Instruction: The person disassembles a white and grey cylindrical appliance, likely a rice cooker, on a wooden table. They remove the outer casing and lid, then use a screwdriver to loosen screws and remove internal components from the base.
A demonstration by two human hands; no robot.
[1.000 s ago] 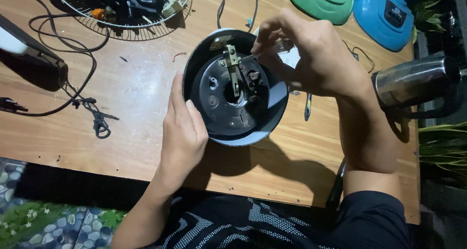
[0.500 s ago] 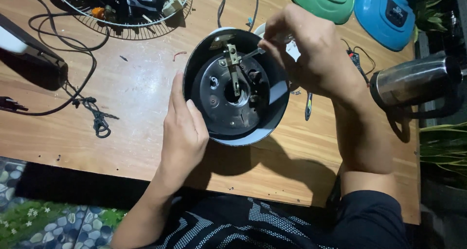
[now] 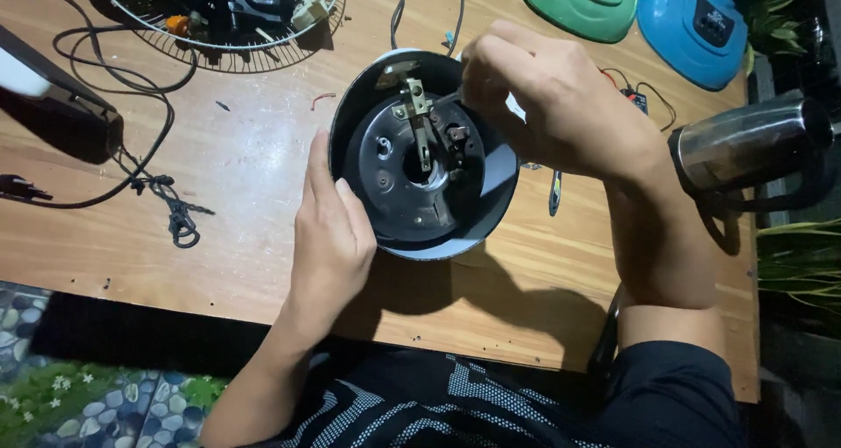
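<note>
Both hands work the upturned kettle base (image 3: 420, 176) on the wooden table (image 3: 219, 229): left hand (image 3: 333, 233) clasps its rim, right hand (image 3: 552, 98) pinches inside (contents unseen), so a slip could bend the metal contact strip (image 3: 419, 119).

Centre frame, the round appliance base (image 3: 412, 185) looks like dark matt metal with a brassy strip; the table (image 3: 219, 203) is smooth varnished wood; the jug (image 3: 745, 146) at right is glossy steel.

A wooden bench (image 3: 236, 203) carries a round black appliance base (image 3: 420, 163); left of the base lies a tangled black cord (image 3: 166, 207); beyond it a wire fan guard (image 3: 254, 49); right of it a steel kettle (image 3: 749, 146); behind it green (image 3: 583, 1) and blue (image 3: 692, 23) covers.
</note>
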